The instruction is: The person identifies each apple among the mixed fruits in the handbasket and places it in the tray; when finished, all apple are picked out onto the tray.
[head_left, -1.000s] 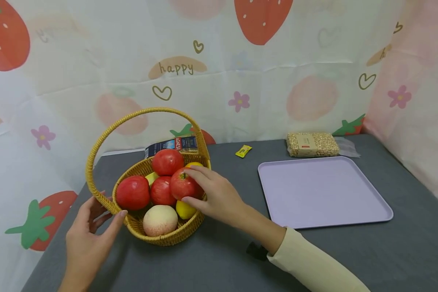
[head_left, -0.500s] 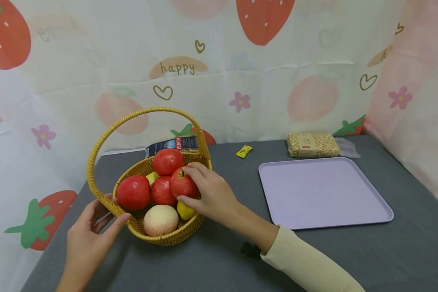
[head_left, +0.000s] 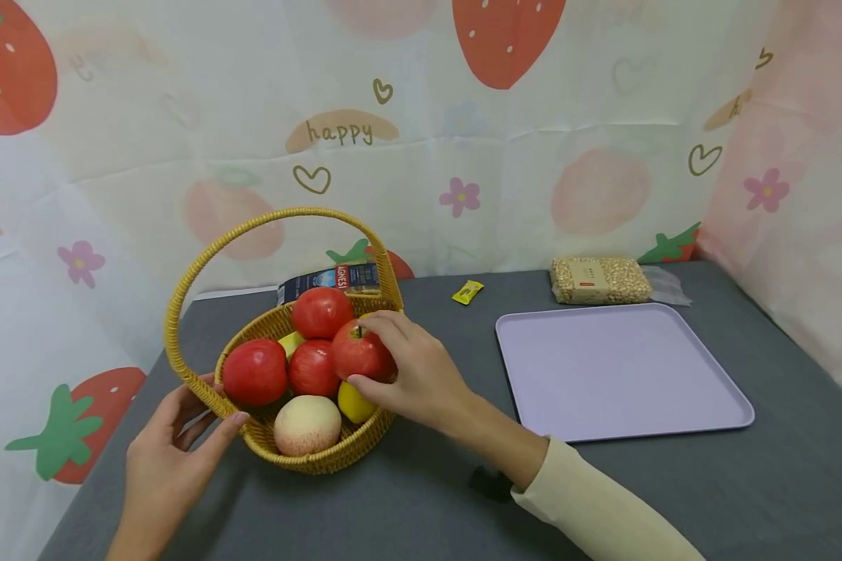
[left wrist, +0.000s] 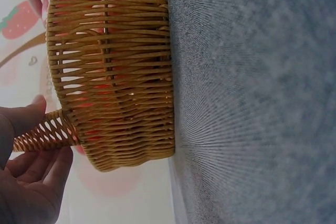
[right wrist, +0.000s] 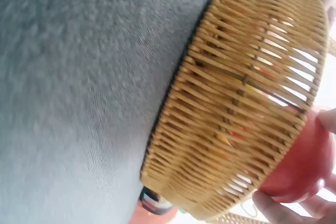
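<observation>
A yellow woven basket [head_left: 316,465] stands at the left of the table, holding several fruits. My left hand [head_left: 171,456] grips the lower left end of its tall handle [head_left: 181,292]; in the left wrist view, thumb and fingers lie on either side of that handle. With curled fingers, my right hand [head_left: 417,374] holds a red apple [head_left: 362,354] at the basket's right side. Around it lie more red fruits [head_left: 256,372], a pale peach [head_left: 307,425] and a yellow fruit [head_left: 355,402], possibly a lemon. Fingers hide part of another yellow fruit behind.
To the right lies a lilac tray [head_left: 624,374]. Behind it sits a clear bag of pale grains or beans [head_left: 599,280]. A small yellow packet [head_left: 468,292] lies at the back middle, and a dark blue package [head_left: 330,278] is behind the basket. The patterned cloth backdrop borders the table.
The held apple has shifted slightly right and turned a little in my right hand. My left hand has stayed on the handle, and the basket stands in the same place.
</observation>
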Demonstrator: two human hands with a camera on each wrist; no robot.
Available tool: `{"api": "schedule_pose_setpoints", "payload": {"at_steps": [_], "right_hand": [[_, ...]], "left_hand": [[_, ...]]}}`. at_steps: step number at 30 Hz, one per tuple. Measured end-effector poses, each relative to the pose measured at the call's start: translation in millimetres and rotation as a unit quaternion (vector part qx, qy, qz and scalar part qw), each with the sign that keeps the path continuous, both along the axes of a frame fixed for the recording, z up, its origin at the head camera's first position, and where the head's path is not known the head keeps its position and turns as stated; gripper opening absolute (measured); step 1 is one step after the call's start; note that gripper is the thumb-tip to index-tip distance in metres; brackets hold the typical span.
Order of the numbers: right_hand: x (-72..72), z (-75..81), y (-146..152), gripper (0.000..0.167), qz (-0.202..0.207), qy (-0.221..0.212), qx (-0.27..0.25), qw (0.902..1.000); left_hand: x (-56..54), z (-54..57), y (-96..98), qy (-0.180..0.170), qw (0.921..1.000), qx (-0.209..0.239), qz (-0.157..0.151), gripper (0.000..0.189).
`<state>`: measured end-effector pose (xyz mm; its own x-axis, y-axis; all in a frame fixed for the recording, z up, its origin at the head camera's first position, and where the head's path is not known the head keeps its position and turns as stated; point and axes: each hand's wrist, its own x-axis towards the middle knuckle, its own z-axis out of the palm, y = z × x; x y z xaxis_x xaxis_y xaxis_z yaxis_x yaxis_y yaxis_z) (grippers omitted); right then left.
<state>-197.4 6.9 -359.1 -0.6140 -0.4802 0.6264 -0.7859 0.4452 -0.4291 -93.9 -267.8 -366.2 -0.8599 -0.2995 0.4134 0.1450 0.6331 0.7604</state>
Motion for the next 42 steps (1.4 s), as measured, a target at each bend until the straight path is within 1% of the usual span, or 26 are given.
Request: {"api": "schedule_pose_setpoints", "payload": {"at_steps": [5,12,20,23,26,29,31,35,39,42], "right_hand": [[1.1,6.8,11.1,0.057,-0.011,0.002,-0.009,0.9999],[0.6,10.8,28.6,0.06,-0.041,-0.011,-0.01,0.9991],[-8.8,9.7,62.1,0.061,-0.083,-0.002,-0.016,0.9964],[-12.2,8.7,75.2,0.061,-0.098,-0.01,-0.018,0.9949],[-15.1,7.6,87.6,0.061,-0.114,-0.021,-0.018,0.9931],[-17.8,7.3,99.9,0.061,-0.127,-0.038,-0.016,0.991],[-19.9,7.2,107.9,0.061,-0.135,-0.052,-0.011,0.9895],[-25.2,6.6,122.6,0.06,-0.148,-0.093,0.008,0.9846],[-32.0,4.0,135.5,0.059,-0.166,-0.143,0.031,0.9752],[-37.2,0.9,144.0,0.058,-0.181,-0.171,0.048,0.9673]], "left_hand": [[0.7,-0.4,-1.5,0.006,1.0,0.006,-0.001,0.06],[1.6,1.3,-2.3,-0.004,1.0,0.002,0.003,0.059],[0.6,0.3,-1.6,0.003,1.0,0.005,-0.003,0.06],[-0.1,0.2,-2.7,0.007,0.9999,0.008,-0.007,0.06],[-0.6,0.7,-2.9,0.003,1.0,0.005,-0.007,0.06],[-0.4,1.2,-2.0,-0.004,1.0,0.0,-0.004,0.059],[-0.9,-0.2,-2.8,-0.003,1.0,0.003,-0.009,0.06],[-0.6,-1.3,-2.8,0.0,0.9999,0.005,-0.01,0.059],[0.5,-0.5,-1.5,0.0,1.0,0.003,-0.009,0.057],[0.5,-0.3,-0.8,0.001,0.9999,0.004,-0.014,0.057]]}}
